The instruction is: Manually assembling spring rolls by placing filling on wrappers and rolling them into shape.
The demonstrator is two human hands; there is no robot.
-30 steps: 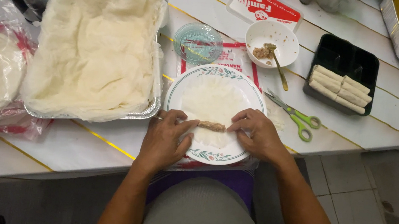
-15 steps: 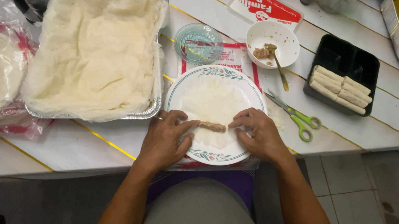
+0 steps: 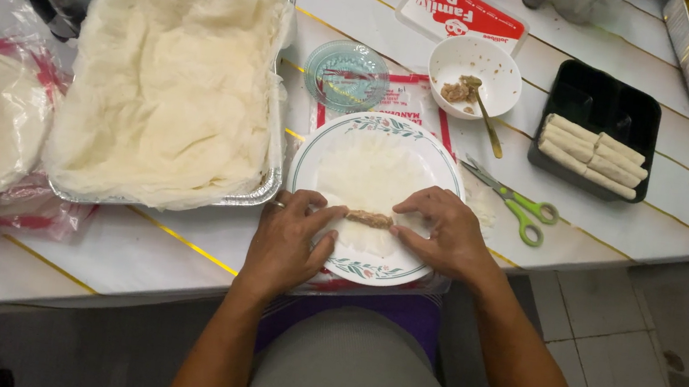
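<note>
A thin wrapper [image 3: 368, 179] is lying on a floral plate [image 3: 445, 167], with a brown filling strip [image 3: 369, 219] running left to right between the hands. The left hand [image 3: 290, 240] and right hand [image 3: 441, 233] are pinching the wrapper's near edge at either end, equally close. A red-and-white package [image 3: 466, 10] is sitting beyond, past a white bowl [image 3: 499, 63].

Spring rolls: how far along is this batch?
Done: several finished rolls lie in the black tray. In hand: left hand and right hand press a wrapper around filling on the plate. Left: a foil tray of wrappers remains.
</note>
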